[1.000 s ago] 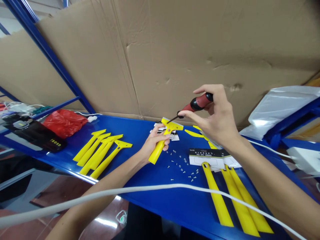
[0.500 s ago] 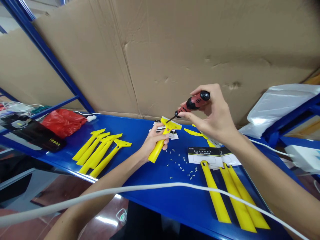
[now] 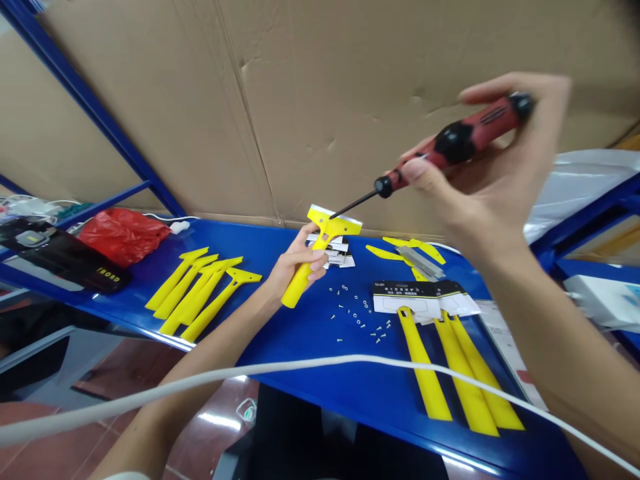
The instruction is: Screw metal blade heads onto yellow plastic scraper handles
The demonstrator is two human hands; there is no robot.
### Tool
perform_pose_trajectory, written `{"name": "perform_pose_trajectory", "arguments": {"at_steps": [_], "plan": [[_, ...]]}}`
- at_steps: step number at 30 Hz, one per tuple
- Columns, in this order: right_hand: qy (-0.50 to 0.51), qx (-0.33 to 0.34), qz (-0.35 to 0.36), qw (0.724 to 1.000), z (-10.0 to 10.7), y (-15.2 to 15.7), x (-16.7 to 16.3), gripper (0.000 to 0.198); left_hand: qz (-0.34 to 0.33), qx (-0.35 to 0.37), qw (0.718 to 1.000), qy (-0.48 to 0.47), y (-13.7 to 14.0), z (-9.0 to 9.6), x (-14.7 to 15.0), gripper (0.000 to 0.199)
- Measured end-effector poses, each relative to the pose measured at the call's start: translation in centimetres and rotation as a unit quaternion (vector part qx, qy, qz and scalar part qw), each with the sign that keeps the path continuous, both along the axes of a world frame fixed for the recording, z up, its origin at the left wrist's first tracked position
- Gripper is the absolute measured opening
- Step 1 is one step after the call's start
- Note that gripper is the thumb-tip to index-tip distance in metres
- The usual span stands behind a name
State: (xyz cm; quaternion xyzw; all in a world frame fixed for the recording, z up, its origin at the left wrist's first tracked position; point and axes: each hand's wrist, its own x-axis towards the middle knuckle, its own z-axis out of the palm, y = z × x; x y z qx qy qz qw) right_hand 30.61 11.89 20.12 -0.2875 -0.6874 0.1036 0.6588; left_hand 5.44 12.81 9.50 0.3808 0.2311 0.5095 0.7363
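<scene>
My left hand (image 3: 296, 261) is closed round the handle of a yellow scraper (image 3: 323, 241), its wide head tilted up with a thin blade edge along the top. In my right hand (image 3: 500, 180) is a red and black screwdriver (image 3: 453, 143), held by thumb and fingers. Its dark shaft slants down to the left, and the tip appears near the scraper head's upper edge; I cannot tell whether it touches. Small screws and nuts (image 3: 365, 321) lie scattered on the blue table (image 3: 300, 340) below. Beyond them are loose yellow head pieces (image 3: 385, 253) and grey blades (image 3: 420, 261).
Several yellow scrapers (image 3: 215, 300) lie at the left. Carded yellow handles (image 3: 425, 367) lie at the right. A white cable (image 3: 280, 367) crosses in front. A red plastic bag (image 3: 123, 235) and black bottle-like object (image 3: 60, 257) stand far left. Cardboard (image 3: 350, 100) rises behind.
My right hand has moved up and to the right with the screwdriver, which now lies farther from the scraper's holes. The scraper has shifted slightly up and left in view.
</scene>
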Motion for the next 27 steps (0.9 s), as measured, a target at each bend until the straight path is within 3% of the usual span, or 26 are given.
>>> {"name": "perform_pose_trajectory", "arguments": {"at_steps": [3, 6, 9, 11, 15, 19, 24, 27], "plan": [[-0.007, 0.008, 0.015, 1.0, 1.2, 0.1, 1.5, 0.044, 0.002, 0.012, 1.0, -0.004, -0.3, 0.7, -0.8, 0.063], [-0.047, -0.072, 0.09, 0.992, 1.4, 0.7, 3.0, 0.056, 0.003, 0.024, 1.0, -0.004, -0.4, 1.2, -1.4, 0.064], [-0.139, -0.172, 0.179, 0.959, 0.8, 1.0, 3.6, 0.066, 0.013, 0.03, 0.999, -0.003, -0.4, 1.3, -1.7, 0.068], [-0.223, -0.221, 0.206, 0.927, 0.4, 1.0, 3.4, 0.059, 0.02, 0.032, 0.999, -0.002, -0.3, 1.4, -1.7, 0.07], [-0.353, -0.228, 0.203, 0.884, 0.1, 0.5, 2.4, 0.044, 0.025, 0.029, 0.999, -0.005, -0.3, 1.5, -1.7, 0.067], [-0.384, -0.259, 0.225, 0.857, -0.2, 0.3, 1.8, 0.04, 0.019, 0.027, 0.999, -0.022, -0.3, 1.7, -1.5, 0.063], [-0.434, -0.326, 0.282, 0.791, -1.0, 0.6, 1.4, 0.036, -0.002, 0.023, 1.0, -0.018, -0.4, 1.7, -1.3, 0.068], [-0.455, -0.317, 0.282, 0.783, -1.4, 0.8, 1.0, 0.036, 0.0, 0.018, 1.0, -0.014, -0.3, 1.5, -1.1, 0.073]]}}
